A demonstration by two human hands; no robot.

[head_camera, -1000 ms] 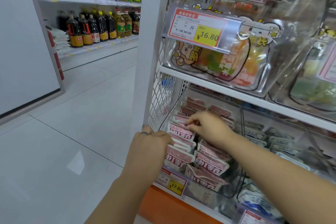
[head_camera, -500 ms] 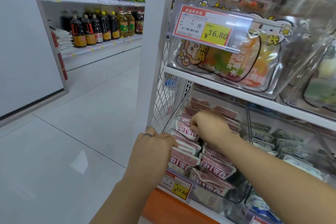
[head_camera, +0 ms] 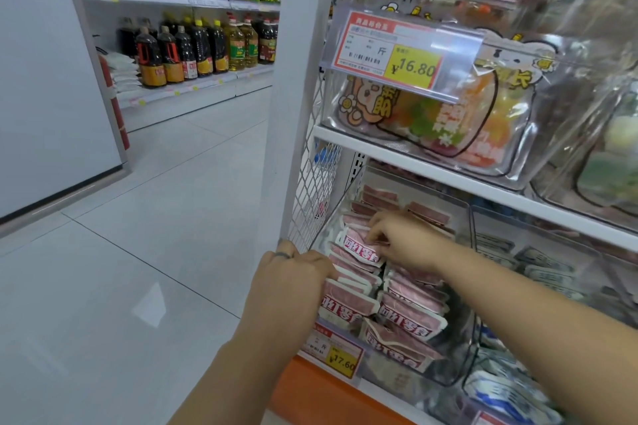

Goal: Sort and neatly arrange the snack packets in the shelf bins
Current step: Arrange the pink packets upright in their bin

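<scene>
A clear plastic bin [head_camera: 459, 348] on the lower shelf holds several pink-and-white snack packets [head_camera: 411, 316] in two rows. My right hand [head_camera: 407, 240] reaches into the bin and pinches one pink packet [head_camera: 359, 248], lifted and tilted above the left row. My left hand [head_camera: 293, 281], with a ring on one finger, grips the front packets of the left row at the bin's left edge, its fingertips hidden behind them.
A neighbouring bin [head_camera: 538, 272] to the right holds blue-and-white packets. Above, a shelf [head_camera: 448, 176] carries clear bins of colourful sweets with a 16.80 price tag [head_camera: 397, 52]. A wire mesh side panel [head_camera: 314, 183] stands on the left. Oil bottles [head_camera: 200, 48] line a far shelf across the aisle.
My right hand has drawn one pink packet up and tilted it out of the left row. My left hand has stayed on the front packets.
</scene>
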